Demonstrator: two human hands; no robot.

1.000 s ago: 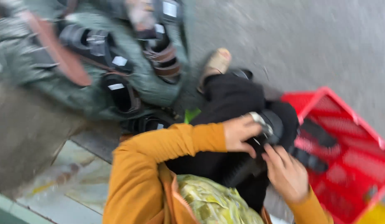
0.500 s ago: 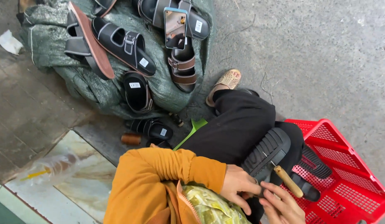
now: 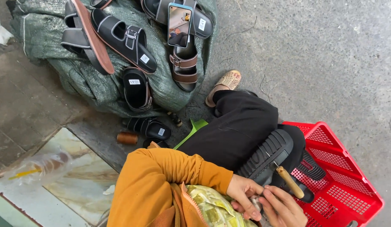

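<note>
A grey-green woven sack (image 3: 98, 84) lies spread over the concrete at upper left, and on it rest several black sandals (image 3: 124, 40), a brown-strapped sandal (image 3: 185, 69) and a smartphone (image 3: 179, 24) lying across two of them. At lower right stands a red plastic crate (image 3: 351, 185) with slotted walls; a dark sandal (image 3: 311, 168) lies inside it, partly hidden by the knee. Across the person's lap, over black trousers, sits a black shoe sole (image 3: 267, 157) with its ribbed tread facing up. The left hand (image 3: 244, 195) curls its fingers closed around the near end of that sole (what else it pinches is hidden). The right hand (image 3: 281, 206) is closed on a wooden-handled tool (image 3: 290, 181), whose metal tip touches the tread. A spool of brown thread (image 3: 127, 138) stands on the floor beside the sack.
</note>
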